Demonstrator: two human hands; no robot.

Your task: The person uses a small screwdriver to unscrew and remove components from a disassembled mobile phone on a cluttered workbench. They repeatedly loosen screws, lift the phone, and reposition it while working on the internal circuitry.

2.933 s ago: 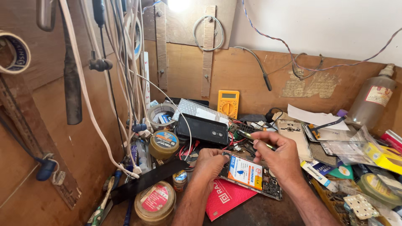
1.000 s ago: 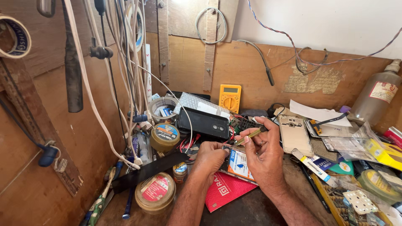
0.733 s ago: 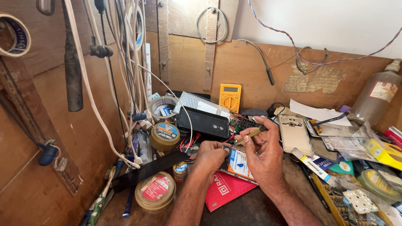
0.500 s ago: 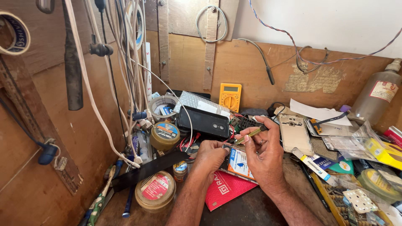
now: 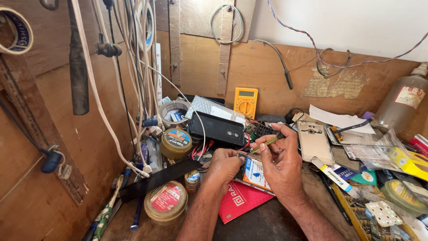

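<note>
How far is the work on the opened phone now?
Done: the phone lies open, battery showing. In hand: the left hand steadies its top edge, while the right hand holds a thin tool to it. Left: the phone is not yet closed.

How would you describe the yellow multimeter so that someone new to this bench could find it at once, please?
Look at the wooden back wall of the bench, below the vertical wooden strip with a wire loop. The multimeter leans against it, just behind the black phone. It is the only bright yellow box with a round dial and a small screen.
</note>
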